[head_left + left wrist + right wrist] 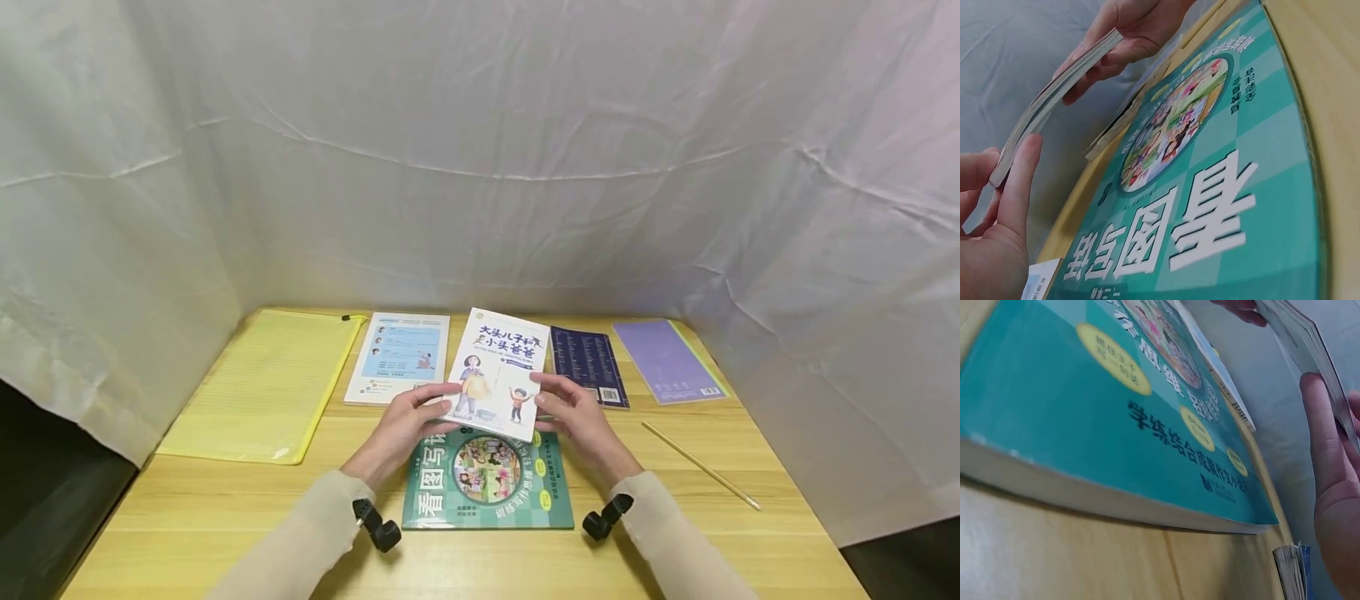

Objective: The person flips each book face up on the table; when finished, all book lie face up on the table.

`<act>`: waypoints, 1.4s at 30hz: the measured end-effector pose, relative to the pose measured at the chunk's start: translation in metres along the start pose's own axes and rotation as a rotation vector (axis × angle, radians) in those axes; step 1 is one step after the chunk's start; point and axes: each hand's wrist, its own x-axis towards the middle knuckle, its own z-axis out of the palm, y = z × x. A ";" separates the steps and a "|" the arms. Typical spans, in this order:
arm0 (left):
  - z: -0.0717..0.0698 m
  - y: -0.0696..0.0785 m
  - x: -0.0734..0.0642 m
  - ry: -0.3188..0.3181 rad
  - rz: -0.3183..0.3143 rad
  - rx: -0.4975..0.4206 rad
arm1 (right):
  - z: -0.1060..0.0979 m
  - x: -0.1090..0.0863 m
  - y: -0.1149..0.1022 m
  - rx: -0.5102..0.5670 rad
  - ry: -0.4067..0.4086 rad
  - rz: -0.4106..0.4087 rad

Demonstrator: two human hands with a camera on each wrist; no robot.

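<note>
A white book [498, 375] with a cartoon woman and boy on its cover is held up between both hands, tilted, over a green book. My left hand [408, 423] grips its lower left edge, thumb on the cover and fingers beneath. On the lower right edge, my right hand [583, 417] pinches it the same way. The left wrist view catches the raised book [1054, 94] edge-on, pages closed. Below lies the green book [487, 492], turned sideways, with a round picture on its cover; its far part is hidden by the white book and the hands.
A yellow zip folder [255, 387] lies at the left. Behind the hands are a white-and-blue book [397, 358] and a dark blue book [592, 367]. To the right lie a purple notebook [667, 362] and a thin stick [701, 465]. White curtains surround the wooden table [225, 525].
</note>
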 end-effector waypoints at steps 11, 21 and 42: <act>0.008 0.000 0.006 -0.087 0.015 0.075 | 0.002 0.004 -0.003 -0.029 0.063 0.028; 0.017 0.000 0.027 0.020 -0.013 0.170 | 0.005 0.014 -0.006 -0.024 0.219 0.071; 0.032 -0.007 0.057 0.131 -0.025 0.133 | 0.015 0.043 0.000 -0.161 0.356 0.121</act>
